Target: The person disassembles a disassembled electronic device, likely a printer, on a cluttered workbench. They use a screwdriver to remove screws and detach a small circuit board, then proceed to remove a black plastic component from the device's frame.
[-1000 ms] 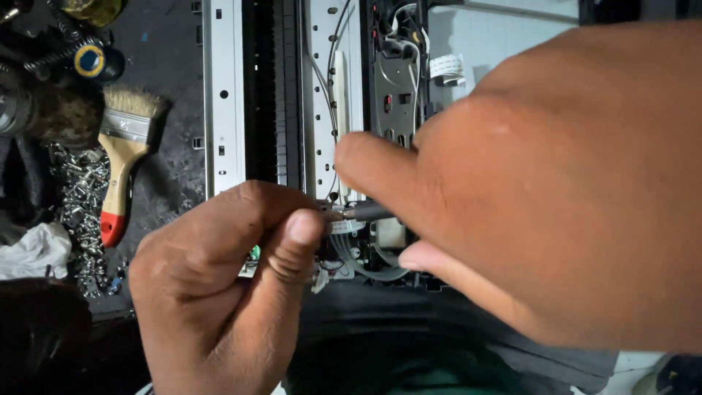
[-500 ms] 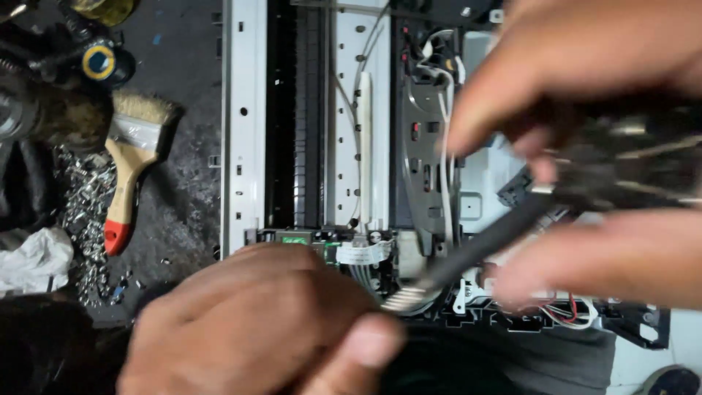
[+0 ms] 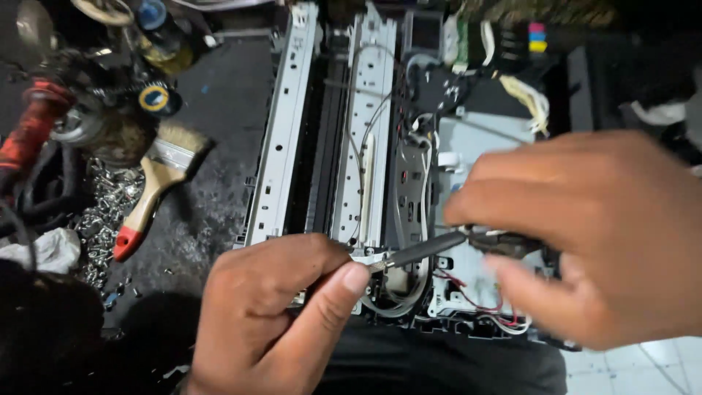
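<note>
Pinching a thin dark tool [image 3: 424, 250] between both hands, left hand [image 3: 274, 314] fingers clamped near its tip, right hand [image 3: 585, 234] closed on its handle, over an opened printer chassis [image 3: 380, 146]: covers already off, cables exposed, reassembly seemingly left, paintbrush [image 3: 157, 183] aside.
</note>
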